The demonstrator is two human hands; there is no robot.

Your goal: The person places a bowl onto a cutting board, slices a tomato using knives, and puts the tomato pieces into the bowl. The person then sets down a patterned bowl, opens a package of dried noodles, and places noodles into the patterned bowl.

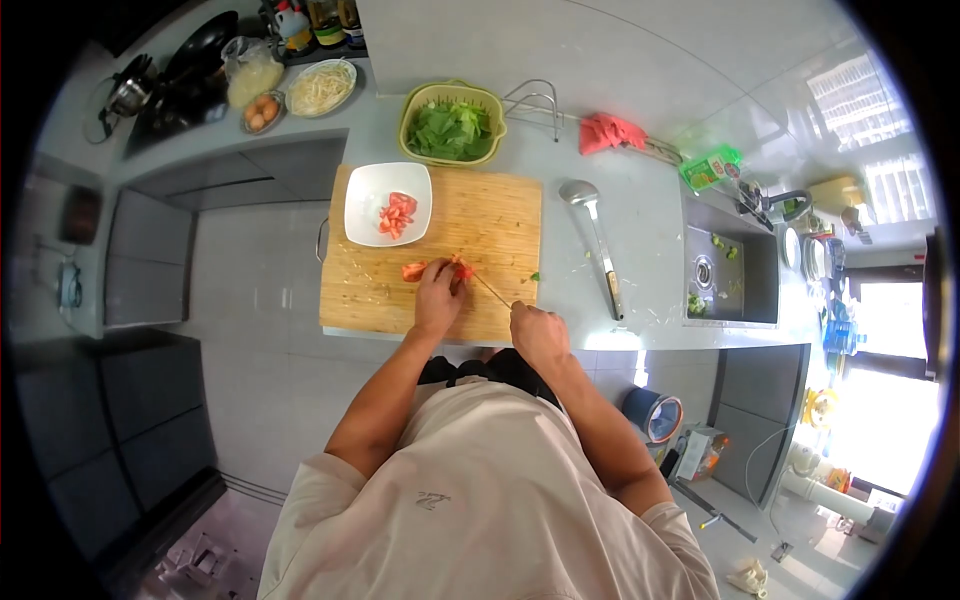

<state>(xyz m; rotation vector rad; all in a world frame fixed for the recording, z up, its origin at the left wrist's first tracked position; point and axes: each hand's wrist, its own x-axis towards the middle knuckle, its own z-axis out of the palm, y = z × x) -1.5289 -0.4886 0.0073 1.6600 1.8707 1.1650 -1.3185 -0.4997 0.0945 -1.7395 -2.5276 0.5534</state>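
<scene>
My left hand [441, 292] is closed over a piece of tomato [462, 268], its fingers curled down on the wooden cutting board [490, 215]. In my right hand [538, 330] is the handle of a knife [492, 291], whose thin blade reaches up and left to the tomato. Another cut tomato piece [413, 271] lies just left of my left fingers. At the board's upper left sits a square white bowl [362, 205] with chopped tomato [397, 212] in it. My fingers hide part of the tomato being held.
Behind the board stands a yellow-green basket [408, 125] of leafy greens. A ladle [600, 250] lies right of the board, before the sink [735, 313]. Eggs [261, 113] and a plate of sprouts [321, 88] are at the back left. A bin [652, 414] stands on the floor.
</scene>
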